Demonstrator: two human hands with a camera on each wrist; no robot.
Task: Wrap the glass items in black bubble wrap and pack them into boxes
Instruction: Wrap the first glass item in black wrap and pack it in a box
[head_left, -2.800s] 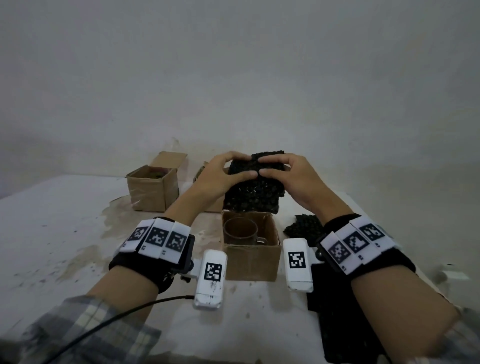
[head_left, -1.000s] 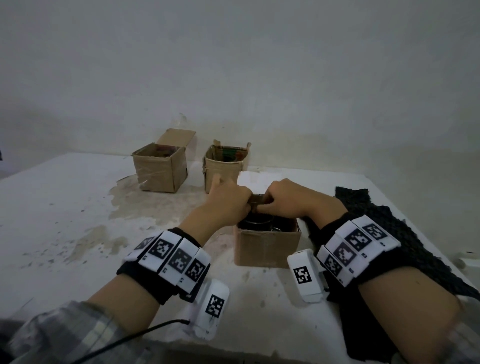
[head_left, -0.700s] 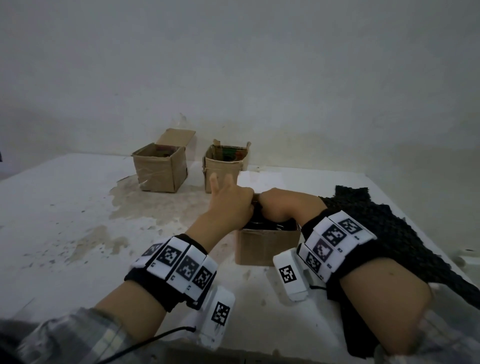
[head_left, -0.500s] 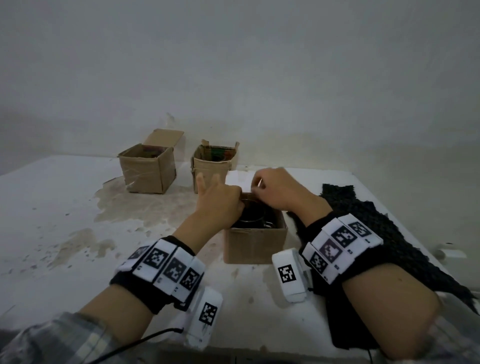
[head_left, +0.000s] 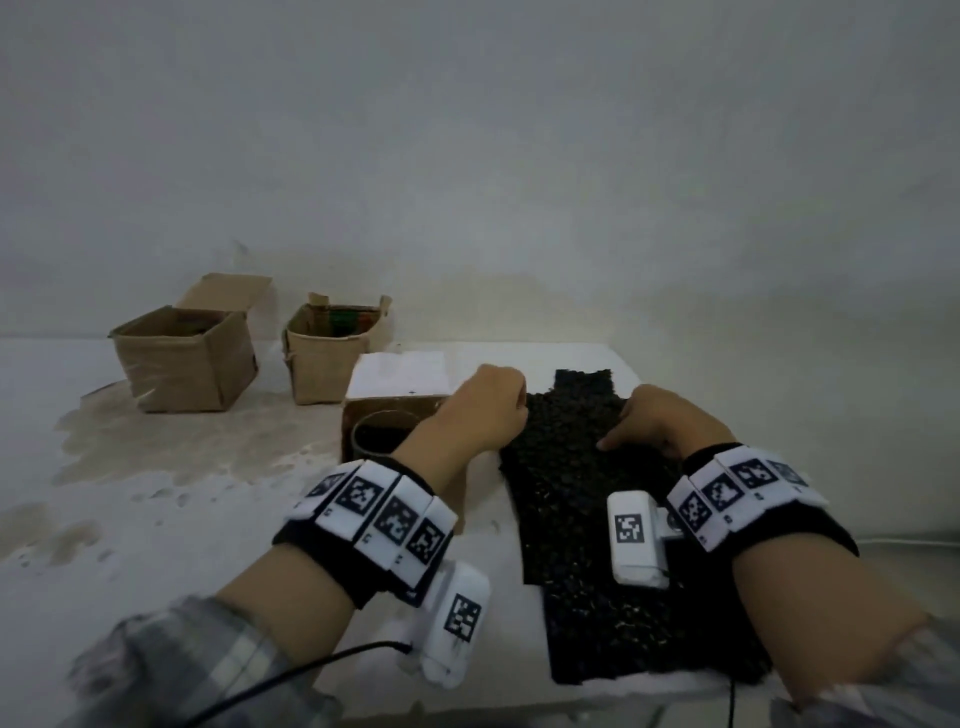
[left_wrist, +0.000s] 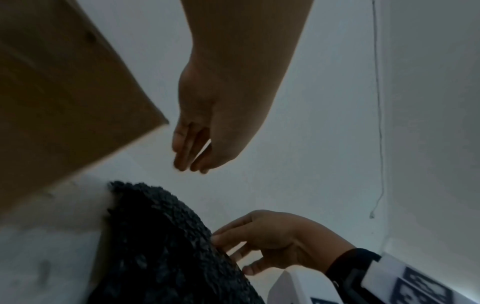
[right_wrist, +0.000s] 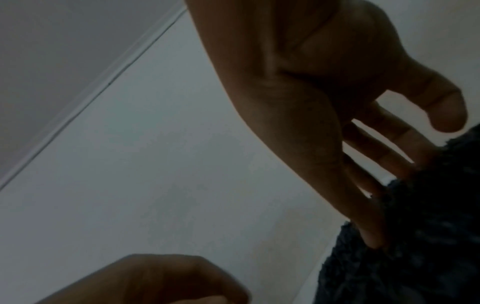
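Note:
A long sheet of black bubble wrap (head_left: 582, 509) lies flat on the white table (head_left: 156, 519), right of the near cardboard box (head_left: 363, 410). Inside the box a round glass rim (head_left: 376, 439) shows, dark within. My left hand (head_left: 491, 410) hovers over the sheet's left edge beside the box, fingers loosely bent (left_wrist: 192, 162) and holding nothing. My right hand (head_left: 649, 426) rests on the bubble wrap (left_wrist: 161, 246), its straight fingers (right_wrist: 374, 205) pressing the sheet (right_wrist: 415, 246).
Two more open cardboard boxes (head_left: 187, 358) (head_left: 332, 358) stand at the back left near the wall. The near box has a white flap (head_left: 397, 374) folded back. The table's right edge (head_left: 644, 379) runs just beyond the sheet. A black cable (head_left: 311, 670) trails at the front.
A wad of black wrap went down into the near box. Both hands then left the box and moved right onto the flat bubble wrap sheet.

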